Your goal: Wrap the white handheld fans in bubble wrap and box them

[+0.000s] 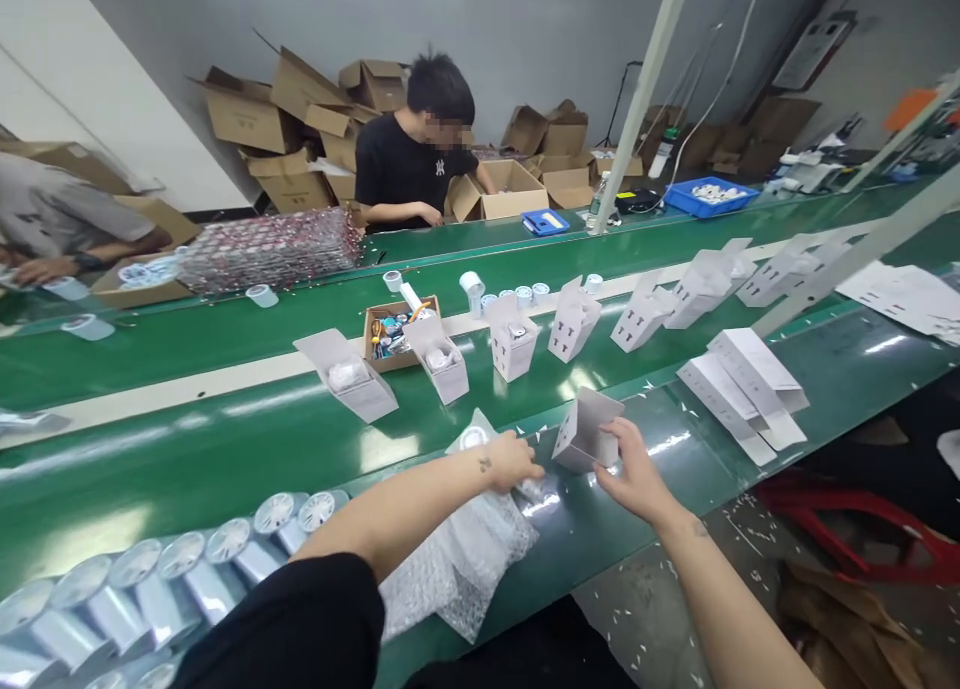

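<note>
Two hands busy: right hand (634,469) grips the open carton (586,431), left hand (511,461) clutches a bubble-wrapped light (480,439) (slippery wrap, could drop).

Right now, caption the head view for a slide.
Right hand holds an open white box; left hand rests on bubble wrap beside a green belt carrying more boxes.

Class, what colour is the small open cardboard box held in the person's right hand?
White; the small open cardboard box shows best in the head view.

The left hand (511,461) hides most of the wrapped round part (474,437).
</note>
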{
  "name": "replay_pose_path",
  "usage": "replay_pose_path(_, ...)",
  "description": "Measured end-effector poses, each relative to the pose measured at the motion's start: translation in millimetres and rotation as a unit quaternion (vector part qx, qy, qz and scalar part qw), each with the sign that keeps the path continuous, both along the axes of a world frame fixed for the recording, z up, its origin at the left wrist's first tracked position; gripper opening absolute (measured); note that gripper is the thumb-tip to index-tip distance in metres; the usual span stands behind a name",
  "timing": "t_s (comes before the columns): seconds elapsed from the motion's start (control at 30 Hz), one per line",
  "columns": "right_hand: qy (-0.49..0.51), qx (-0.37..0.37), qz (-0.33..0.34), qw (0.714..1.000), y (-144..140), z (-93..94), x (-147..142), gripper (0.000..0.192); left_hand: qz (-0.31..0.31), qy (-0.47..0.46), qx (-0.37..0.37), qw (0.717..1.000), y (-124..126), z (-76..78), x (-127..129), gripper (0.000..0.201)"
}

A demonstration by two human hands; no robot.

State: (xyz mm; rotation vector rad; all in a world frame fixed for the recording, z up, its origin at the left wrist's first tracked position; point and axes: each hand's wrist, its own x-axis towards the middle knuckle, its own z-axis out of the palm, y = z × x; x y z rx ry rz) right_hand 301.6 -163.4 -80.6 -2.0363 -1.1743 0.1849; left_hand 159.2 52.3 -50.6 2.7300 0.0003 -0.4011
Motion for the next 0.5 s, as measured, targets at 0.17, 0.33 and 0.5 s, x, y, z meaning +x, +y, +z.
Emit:
replay_pose_path(0.17,0.043,0.040,0.036,0.998,9,2.9,5,0.058,0.185,-0.184,-0.065,0.963,31,63.6,-21,0.031)
replay_pose_path(0.33,0.044,0.038,0.063,0.996,11,7.4,17,0.063,0.424,-0.413,-0.326,0.737,-13,83.9,-1,0.038)
replay_pose_path(0.5,0.057,0.062,0.070,0.994,12,1.9,28,0.057,0.424,-0.412,-0.152,0.792,-65,63.6,25,0.022)
